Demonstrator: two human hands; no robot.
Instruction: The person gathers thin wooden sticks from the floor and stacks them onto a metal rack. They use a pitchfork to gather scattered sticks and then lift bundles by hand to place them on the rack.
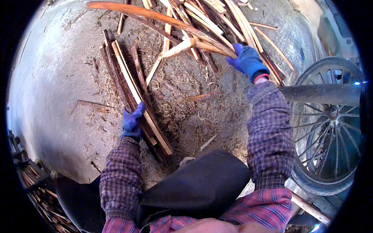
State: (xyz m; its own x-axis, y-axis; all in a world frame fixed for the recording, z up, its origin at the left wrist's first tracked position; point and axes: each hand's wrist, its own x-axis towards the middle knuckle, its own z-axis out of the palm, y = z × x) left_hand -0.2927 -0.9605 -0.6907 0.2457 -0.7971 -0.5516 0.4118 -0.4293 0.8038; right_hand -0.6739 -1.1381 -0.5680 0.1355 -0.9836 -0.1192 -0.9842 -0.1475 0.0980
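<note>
Both my hands wear blue-purple work gloves. My left hand (133, 121) is closed around a small bundle of long wood strips (130, 79), its thumb lying across the pale one. The bundle points away from me, its near end close to my knee. At the far right, my right hand (248, 61) grips the near end of a long reddish-brown wood strip (155, 16), which reaches up to the far left over other pieces. The fingertips under that strip are partly hidden. A forked pale stick (180, 48) lies just below it.
A loose pile of split wood strips (208, 17) spreads across the far floor. Bark scraps (175, 105) litter the middle. A spoked wheel (333, 112) with a grey pipe-like bar (320, 94) stands at my right. More thin wood (44, 200) is stacked at the lower left.
</note>
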